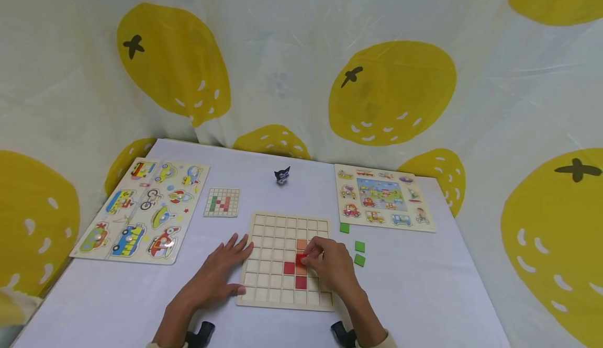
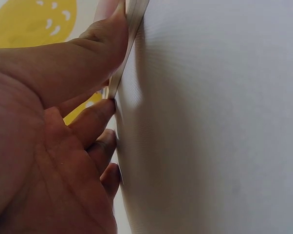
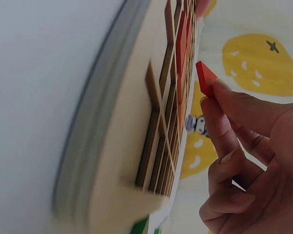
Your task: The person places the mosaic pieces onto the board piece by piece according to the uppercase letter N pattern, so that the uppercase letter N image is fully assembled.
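Between thumb and forefinger, my right hand (image 1: 332,264) pinches a red square tile (image 3: 205,79). It is tilted, close over the right half of a wooden grid board (image 1: 269,281). Two other red tiles, one left of the hand (image 1: 289,268) and one lower down (image 1: 301,282), sit in the board's cells. An orange tile (image 1: 301,244) lies in a cell further up, and more orange shows partly covered under the pinched tile. With fingers spread, my left hand (image 1: 219,269) rests along the board's left edge, thumb and fingertips at the rim in the left wrist view.
A small pattern card (image 1: 222,202) lies behind the left hand. Several green tiles (image 1: 360,246) are scattered right of the board. Vehicle puzzle boards stand at left (image 1: 141,212) and back right (image 1: 383,197). A small dark figurine (image 1: 282,176) stands at the back, before a fruit-print curtain.
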`<state>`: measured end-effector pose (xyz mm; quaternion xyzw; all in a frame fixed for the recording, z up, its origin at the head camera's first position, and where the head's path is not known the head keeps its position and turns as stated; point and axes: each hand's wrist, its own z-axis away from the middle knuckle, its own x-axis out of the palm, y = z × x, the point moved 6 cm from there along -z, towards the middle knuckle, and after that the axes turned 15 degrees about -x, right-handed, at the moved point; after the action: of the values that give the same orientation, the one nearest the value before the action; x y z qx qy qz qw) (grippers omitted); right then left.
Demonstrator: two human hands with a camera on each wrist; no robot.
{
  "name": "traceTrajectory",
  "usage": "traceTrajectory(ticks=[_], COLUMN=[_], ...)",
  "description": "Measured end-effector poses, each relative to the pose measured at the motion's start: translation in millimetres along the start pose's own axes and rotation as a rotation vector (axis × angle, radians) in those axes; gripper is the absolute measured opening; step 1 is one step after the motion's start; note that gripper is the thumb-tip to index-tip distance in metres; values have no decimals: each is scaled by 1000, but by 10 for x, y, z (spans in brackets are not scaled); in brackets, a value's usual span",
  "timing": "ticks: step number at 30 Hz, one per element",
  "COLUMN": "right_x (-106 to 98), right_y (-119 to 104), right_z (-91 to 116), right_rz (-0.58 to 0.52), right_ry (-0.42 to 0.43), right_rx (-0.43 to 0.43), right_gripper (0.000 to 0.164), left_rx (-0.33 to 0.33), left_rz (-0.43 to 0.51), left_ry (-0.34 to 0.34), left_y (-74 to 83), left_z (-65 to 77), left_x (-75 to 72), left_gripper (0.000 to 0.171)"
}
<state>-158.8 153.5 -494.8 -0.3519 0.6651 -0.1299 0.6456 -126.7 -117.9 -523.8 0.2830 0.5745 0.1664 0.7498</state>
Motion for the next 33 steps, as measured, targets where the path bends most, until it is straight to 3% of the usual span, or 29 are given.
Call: traceTrajectory(ticks=[6,20,27,33], right_x=[140,359,383,415], right_y=[-115,-285,-352,-380], right_z=[-76,-277,-332,-376], right_rz=[-32,43,103,139], right_ry=[-26,-57,-69,-93], right_rx=[3,1,-44,-64], right_gripper=[16,19,18,19], left_rx=[10,7,39,26], left_rz=[-12,7,-6,-8], left_ry=[9,-2,27,17], left_y=[1,-16,-10,-1], left_z=[8,13,17,13], left_x=[-5,5,-2,-10], left_gripper=[100,99,99,100])
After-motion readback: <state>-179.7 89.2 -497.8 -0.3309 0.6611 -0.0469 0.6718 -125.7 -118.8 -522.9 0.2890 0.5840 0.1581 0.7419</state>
